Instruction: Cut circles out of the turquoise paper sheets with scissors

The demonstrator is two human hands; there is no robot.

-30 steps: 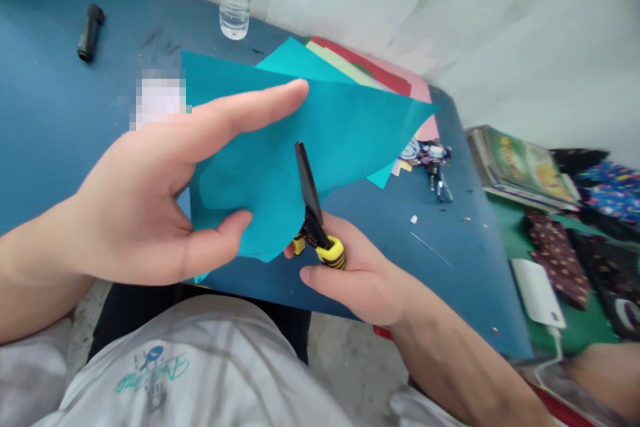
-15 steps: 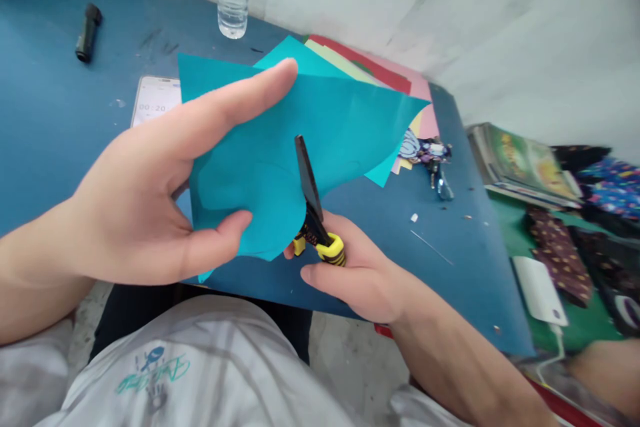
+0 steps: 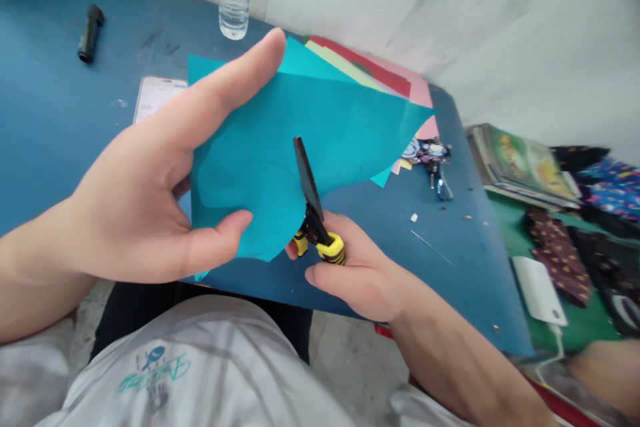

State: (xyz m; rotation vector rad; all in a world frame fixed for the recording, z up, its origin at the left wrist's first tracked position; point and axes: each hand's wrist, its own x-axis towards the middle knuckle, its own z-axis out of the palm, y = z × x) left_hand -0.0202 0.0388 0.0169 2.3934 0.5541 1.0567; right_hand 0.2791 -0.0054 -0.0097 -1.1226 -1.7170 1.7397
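Note:
A teal paper sheet [image 3: 330,120] is held up over the blue table, curved, with faint drawn curves on it. My left hand [image 3: 150,180] grips its left part, thumb on the near side and index finger stretched over the upper edge. My right hand [image 3: 355,267] is closed on the yellow and black handles of scissors [image 3: 313,200]. One dark blade lies over the front of the paper; the other is hidden behind it. The blades are apart, meeting the paper's lower edge. More coloured sheets [image 3: 370,67] lie behind.
On the blue table [image 3: 40,113] are a phone [image 3: 160,97], a black cylinder [image 3: 90,33], a water bottle [image 3: 234,0] and keys [image 3: 440,177]. To the right, books [image 3: 525,163] and a white power bank [image 3: 540,290] rest on a green surface, near another person's arm [image 3: 607,373].
My left index finger has shifted up and slightly left along the sheet. The sheet's upper left corner and right tip have moved slightly right. The scissors have barely moved.

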